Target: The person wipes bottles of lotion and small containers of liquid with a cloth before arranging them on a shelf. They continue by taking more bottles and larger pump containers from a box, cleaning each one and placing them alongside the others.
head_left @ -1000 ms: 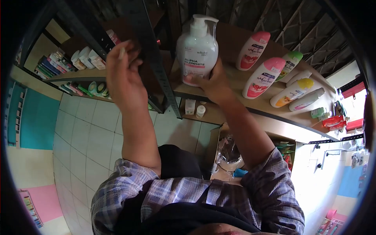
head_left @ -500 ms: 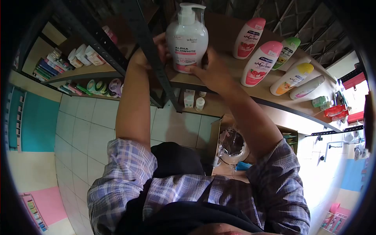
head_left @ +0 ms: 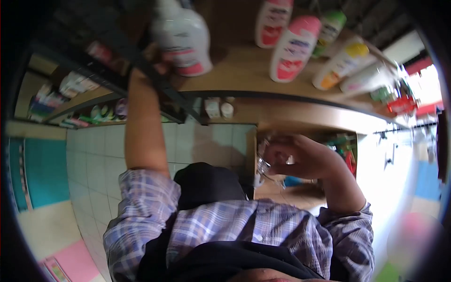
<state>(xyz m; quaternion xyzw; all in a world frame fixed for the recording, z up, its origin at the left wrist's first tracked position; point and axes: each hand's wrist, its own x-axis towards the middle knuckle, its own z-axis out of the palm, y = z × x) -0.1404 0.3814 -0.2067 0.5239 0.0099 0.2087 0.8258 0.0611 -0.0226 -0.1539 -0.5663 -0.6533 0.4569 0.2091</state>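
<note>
A white pump bottle (head_left: 185, 44) with a pink band at its base stands on the upper shelf, blurred. My left hand (head_left: 157, 66) is at the bottle's left side, mostly hidden behind a dark metal post, so its fingers barely show. Lower down, my right hand (head_left: 300, 152) is over a cardboard box (head_left: 310, 193) with its fingers curved and the thumb apart from them. Clear crumpled plastic (head_left: 263, 162) lies in the box right by those fingertips. To the right of the pump bottle stand pink-capped bottles (head_left: 296, 49).
The upper shelf also bears a green-capped bottle (head_left: 330, 30), a yellow-capped bottle (head_left: 340, 66) and small red items (head_left: 401, 105). Two small white containers (head_left: 219, 108) sit on the lower shelf. A dark metal post (head_left: 164, 84) crosses in front of my left wrist. Stocked shelves (head_left: 75, 84) stand at the left.
My right hand has left the pump bottle and come down over the cardboard box. My left hand remains by the bottle. The view has shifted, so the shelf things appear higher and further left.
</note>
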